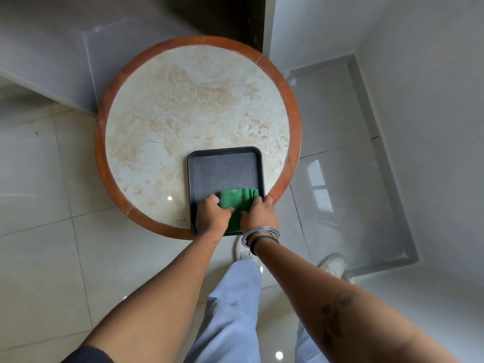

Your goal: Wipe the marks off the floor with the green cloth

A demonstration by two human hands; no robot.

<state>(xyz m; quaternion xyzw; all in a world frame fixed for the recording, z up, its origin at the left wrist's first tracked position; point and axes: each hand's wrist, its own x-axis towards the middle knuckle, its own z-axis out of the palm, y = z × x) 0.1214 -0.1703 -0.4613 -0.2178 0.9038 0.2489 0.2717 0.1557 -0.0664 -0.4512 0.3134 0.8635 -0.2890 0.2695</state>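
A folded green cloth (235, 199) lies in the near right part of a black tray (222, 169) on a round marble table (183, 106). My left hand (213, 214) rests on the cloth's left edge, fingers curled over it. On the cloth's right side my right hand (258, 216) presses down, fingertips reaching the tray's right rim. Both hands cover the cloth's near half. The glossy tiled floor (39, 179) surrounds the table; a small dark speck (36, 133) shows on a tile at the left.
The table has a brown wooden rim (293, 100) and stands against a grey wall corner (267, 27). A grey skirting (382, 153) runs along the wall on the right. My legs and white shoes (332, 265) stand on the tiles below the table's near edge.
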